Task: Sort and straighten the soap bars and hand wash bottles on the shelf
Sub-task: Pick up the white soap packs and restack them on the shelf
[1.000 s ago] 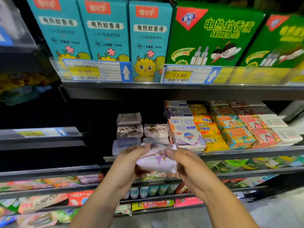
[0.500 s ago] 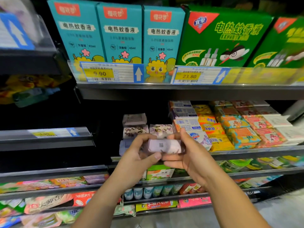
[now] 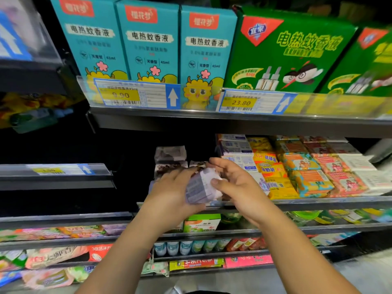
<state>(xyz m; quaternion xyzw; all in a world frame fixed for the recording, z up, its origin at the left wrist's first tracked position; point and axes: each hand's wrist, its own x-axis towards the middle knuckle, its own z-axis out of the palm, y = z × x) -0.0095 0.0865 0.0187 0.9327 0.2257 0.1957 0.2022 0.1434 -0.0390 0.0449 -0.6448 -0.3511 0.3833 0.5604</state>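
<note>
Pale lilac and white wrapping covers the soap bar [image 3: 200, 186] held between both hands, tilted, with small print on the face turned toward the camera. It sits in the air just in front of the soap shelf [image 3: 322, 202], over that shelf's front edge and near its left end. The left hand [image 3: 171, 192] grips the bar from the left and below, fingers curled round it. The right hand [image 3: 237, 183] pinches its right end, thumb pressed on the near face and fingers reaching over the top.

Just behind the hands, floral-wrapped soap bars [image 3: 170, 153] are stacked at the left end of the shelf. To their right lie rows of white and blue soap boxes [image 3: 241, 161], then yellow soap packs [image 3: 274, 167], orange soap packs [image 3: 305, 181], pink soap packs [image 3: 343, 183] and white soap packs [image 3: 360, 164] toward the right end.

On the shelf above stand teal boxes [image 3: 148, 45] and green boxes [image 3: 292, 54], with price tags reading 9.90 [image 3: 127, 95] and 23.80 [image 3: 241, 102] along its front edge.
</note>
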